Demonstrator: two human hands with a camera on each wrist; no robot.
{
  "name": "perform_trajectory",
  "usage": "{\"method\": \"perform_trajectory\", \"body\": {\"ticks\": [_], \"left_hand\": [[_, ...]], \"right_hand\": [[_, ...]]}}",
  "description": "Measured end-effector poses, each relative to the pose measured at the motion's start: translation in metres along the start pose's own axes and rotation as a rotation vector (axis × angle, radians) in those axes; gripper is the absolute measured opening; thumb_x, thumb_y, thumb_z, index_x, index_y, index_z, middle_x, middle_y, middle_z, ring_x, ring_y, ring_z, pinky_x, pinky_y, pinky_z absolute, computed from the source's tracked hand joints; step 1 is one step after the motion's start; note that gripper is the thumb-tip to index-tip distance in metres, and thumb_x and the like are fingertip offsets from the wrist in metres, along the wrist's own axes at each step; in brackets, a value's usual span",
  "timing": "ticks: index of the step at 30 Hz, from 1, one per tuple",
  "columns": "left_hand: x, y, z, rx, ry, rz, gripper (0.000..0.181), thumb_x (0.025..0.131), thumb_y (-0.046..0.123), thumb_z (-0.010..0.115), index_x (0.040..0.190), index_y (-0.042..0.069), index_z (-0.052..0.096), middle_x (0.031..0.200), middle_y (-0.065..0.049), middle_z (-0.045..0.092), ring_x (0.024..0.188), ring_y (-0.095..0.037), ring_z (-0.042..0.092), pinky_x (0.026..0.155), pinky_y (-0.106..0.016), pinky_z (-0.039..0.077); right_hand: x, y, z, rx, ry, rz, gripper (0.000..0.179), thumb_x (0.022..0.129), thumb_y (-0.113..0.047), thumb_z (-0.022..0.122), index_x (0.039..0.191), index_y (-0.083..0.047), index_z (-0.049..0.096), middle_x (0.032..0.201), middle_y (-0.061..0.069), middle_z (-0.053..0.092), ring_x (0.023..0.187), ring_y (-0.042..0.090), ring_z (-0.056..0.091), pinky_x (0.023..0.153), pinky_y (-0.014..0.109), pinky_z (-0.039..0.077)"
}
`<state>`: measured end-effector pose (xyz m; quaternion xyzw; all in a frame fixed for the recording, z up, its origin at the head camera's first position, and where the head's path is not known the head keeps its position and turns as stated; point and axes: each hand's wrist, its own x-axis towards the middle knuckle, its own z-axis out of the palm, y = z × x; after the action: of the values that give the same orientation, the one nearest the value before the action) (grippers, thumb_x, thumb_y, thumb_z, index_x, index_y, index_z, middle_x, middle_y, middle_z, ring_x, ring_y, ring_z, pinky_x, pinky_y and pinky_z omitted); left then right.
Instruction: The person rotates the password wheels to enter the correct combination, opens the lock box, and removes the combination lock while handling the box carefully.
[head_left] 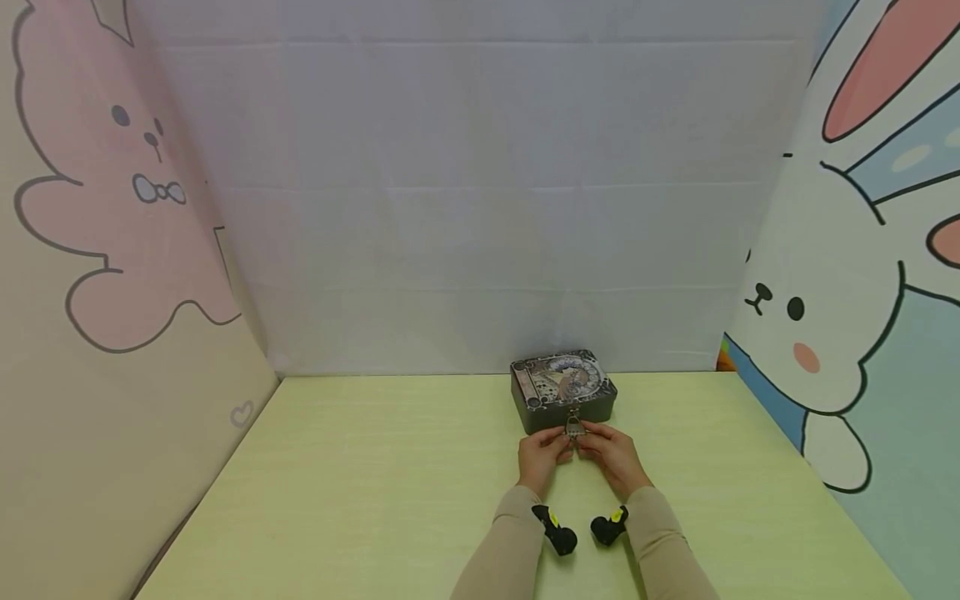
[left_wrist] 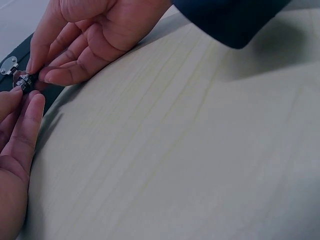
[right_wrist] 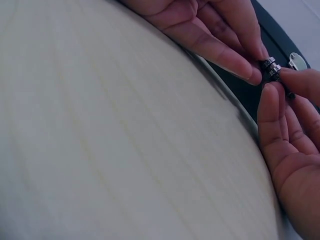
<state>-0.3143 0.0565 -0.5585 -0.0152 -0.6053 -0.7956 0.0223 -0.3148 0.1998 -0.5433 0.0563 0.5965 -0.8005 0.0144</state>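
A dark tin box [head_left: 562, 380] with an ornate picture on its lid sits near the back of the table. At its front, a small combination padlock [head_left: 574, 428] hangs by its shackle from the metal clasp [right_wrist: 297, 61]. My left hand [head_left: 541, 462] holds the padlock from the left, and my right hand [head_left: 615, 461] from the right. Both wrist views show fingertips of each hand pinching the padlock's ringed dials [left_wrist: 25, 82]. The digits are too small to read, and fingers cover part of the lock.
The pale yellow-green table [head_left: 360, 483] runs up to a white back curtain [head_left: 465, 208]. Cartoon-printed panels stand at the left and right. A black camera [head_left: 558, 533] sits on the left wrist and another black camera [head_left: 609, 528] on the right.
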Motion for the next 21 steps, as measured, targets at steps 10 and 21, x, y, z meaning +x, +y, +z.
{"method": "perform_trajectory", "body": {"ticks": [10,21], "left_hand": [[-0.0008,0.0014,-0.0004,0.002,-0.002,-0.006,0.021,0.090,-0.006,0.068,0.110,-0.015,0.069,0.093,-0.019,0.072,0.083,-0.026,0.073,0.071,-0.032,0.063],[-0.0016,0.0032,0.0003,0.002,0.005,-0.013,0.022,0.090,-0.008,0.067,0.111,-0.015,0.068,0.093,-0.019,0.072,0.083,-0.026,0.073,0.070,-0.031,0.063]], "right_hand": [[0.0000,0.0001,-0.0003,-0.001,-0.009,-0.002,0.041,0.095,0.011,0.056,0.134,0.021,0.047,0.092,0.003,0.066,0.070,0.009,0.066,0.067,0.021,0.059],[-0.0004,0.0011,-0.0004,-0.022,-0.011,-0.012,0.041,0.095,0.010,0.058,0.133,0.022,0.047,0.094,0.003,0.065,0.070,0.010,0.065,0.067,0.021,0.058]]}}
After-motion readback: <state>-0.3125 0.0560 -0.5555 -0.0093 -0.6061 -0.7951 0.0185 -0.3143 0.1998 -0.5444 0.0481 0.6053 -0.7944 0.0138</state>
